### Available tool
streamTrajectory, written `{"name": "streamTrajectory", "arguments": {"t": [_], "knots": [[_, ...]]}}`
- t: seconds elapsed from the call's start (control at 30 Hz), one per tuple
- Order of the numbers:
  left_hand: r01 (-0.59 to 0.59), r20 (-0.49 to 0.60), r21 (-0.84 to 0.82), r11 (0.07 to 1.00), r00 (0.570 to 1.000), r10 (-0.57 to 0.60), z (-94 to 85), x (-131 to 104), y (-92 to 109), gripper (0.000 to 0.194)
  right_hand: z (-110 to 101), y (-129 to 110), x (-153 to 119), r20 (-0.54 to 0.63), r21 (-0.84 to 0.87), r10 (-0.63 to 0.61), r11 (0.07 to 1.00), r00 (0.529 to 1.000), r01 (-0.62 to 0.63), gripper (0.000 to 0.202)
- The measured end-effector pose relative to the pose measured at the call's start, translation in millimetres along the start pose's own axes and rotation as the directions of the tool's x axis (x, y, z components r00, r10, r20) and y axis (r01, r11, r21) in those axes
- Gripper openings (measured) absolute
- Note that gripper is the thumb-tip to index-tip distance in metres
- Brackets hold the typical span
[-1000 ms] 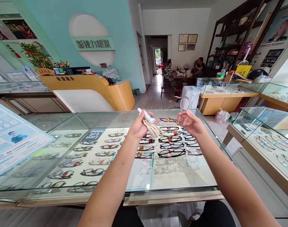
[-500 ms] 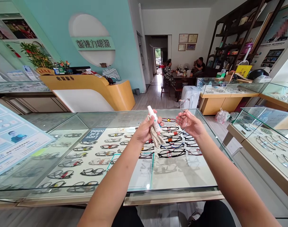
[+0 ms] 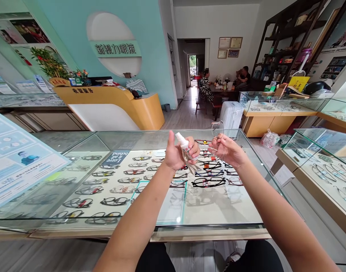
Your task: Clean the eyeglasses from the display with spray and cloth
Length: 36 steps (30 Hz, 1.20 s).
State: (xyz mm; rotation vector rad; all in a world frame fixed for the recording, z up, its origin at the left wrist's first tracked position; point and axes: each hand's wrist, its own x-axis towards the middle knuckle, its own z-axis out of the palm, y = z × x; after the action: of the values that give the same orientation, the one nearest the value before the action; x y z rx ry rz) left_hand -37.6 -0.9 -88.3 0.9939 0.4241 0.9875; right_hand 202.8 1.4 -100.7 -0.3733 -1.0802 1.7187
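Observation:
My left hand (image 3: 178, 154) is closed around a small white spray bottle (image 3: 183, 142), its thumb raised off the bottle. A beige cloth (image 3: 190, 164) hangs from the same hand, below the bottle. To the right, my right hand (image 3: 228, 150) pinches a pair of thin-rimmed eyeglasses (image 3: 217, 129), one round lens standing up above the fingers. The rest of that frame is partly covered by the fingers. Both hands are above the glass display case (image 3: 218, 221), in which several rows of eyeglass frames (image 3: 209, 182) lie.
At the left a light blue printed sign (image 3: 22, 158) leans over the case. Behind stands a yellow-and-white counter (image 3: 104, 105). Another glass case (image 3: 323, 166) is on the right. Two people sit at a table (image 3: 222, 92) at the back, near a wrapped white suitcase (image 3: 231, 115).
My left thumb has lifted away from the bottle, and the bottle has turned and sunk deeper into the hand. The eyeglasses have shifted slightly left. The view has moved a little.

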Motion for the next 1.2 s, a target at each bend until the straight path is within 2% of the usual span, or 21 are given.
{"name": "streamTrajectory", "arguments": {"t": [0.07,0.13,0.17,0.23,0.3,0.43,0.53,0.7,0.8,0.9,0.97,1.0,1.1,1.17,1.2], "knots": [[-0.055,-0.016,0.065,0.996,0.998,0.056,0.5,3,-4,0.088,2,4,0,-0.004,-0.032,0.0,0.999,1.0,0.0,0.036],[-0.176,-0.093,0.177,0.968,0.977,0.194,-0.5,7,-10,0.085,6,9,0,0.001,-0.071,0.001,0.997,1.0,-0.001,0.036],[-0.242,-0.147,0.27,0.932,0.946,0.288,-1.7,9,-13,0.082,8,12,0,0.005,-0.095,0.001,0.995,1.0,-0.001,0.035],[-0.321,-0.221,0.491,0.81,0.853,0.472,-4.3,11,-19,0.073,14,17,-1,0.01,-0.154,0.004,0.988,1.0,-0.002,0.035],[-0.32,-0.224,0.655,0.684,0.783,0.58,-6.4,11,-24,0.065,18,23,-1,0.017,-0.204,0.007,0.979,1.0,-0.003,0.035],[-0.289,-0.164,0.793,0.536,0.746,0.646,-5.7,9,-26,0.056,21,32,-2,0.044,-0.239,0.014,0.971,0.999,-0.003,0.036],[-0.299,-0.13,0.816,0.494,0.738,0.662,-3.4,8,-27,0.054,21,33,-2,0.051,-0.231,0.025,0.973,0.998,-0.013,0.036],[-0.286,-0.141,0.807,0.516,0.756,0.64,-3.3,8,-26,0.056,19,25,0,-0.005,-0.151,0.009,0.989,1.0,-0.01,0.037],[-0.267,-0.119,0.818,0.509,0.788,0.604,-2.6,8,-25,0.054,17,19,1,-0.073,-0.098,-0.037,0.995,0.997,0.029,0.039],[-0.258,-0.012,0.87,0.421,0.841,0.541,1.0,7,-28,0.044,15,16,3,-0.096,-0.1,-0.071,0.993,0.993,0.062,0.038],[-0.261,0.045,0.893,0.366,0.862,0.505,3.3,6,-30,0.037,15,16,4,-0.082,-0.103,-0.075,0.992,0.994,0.066,0.037],[-0.263,0.049,0.891,0.369,0.865,0.499,3.5,6,-30,0.037,15,17,4,-0.076,-0.101,-0.072,0.993,0.994,0.065,0.036],[-0.261,-0.036,0.831,0.49,0.855,0.517,-4.3,8,-24,0.042,12,18,4,-0.086,-0.083,-0.067,0.995,0.994,0.06,0.037],[-0.255,-0.138,0.776,0.577,0.824,0.549,-18.1,11,-15,0.041,9,18,4,-0.101,-0.071,-0.071,0.995,0.992,0.064,0.036],[-0.255,-0.195,0.753,0.607,0.794,0.576,-27.5,12,-9,0.036,7,17,4,-0.106,-0.065,-0.074,0.996,0.992,0.067,0.035]]}}
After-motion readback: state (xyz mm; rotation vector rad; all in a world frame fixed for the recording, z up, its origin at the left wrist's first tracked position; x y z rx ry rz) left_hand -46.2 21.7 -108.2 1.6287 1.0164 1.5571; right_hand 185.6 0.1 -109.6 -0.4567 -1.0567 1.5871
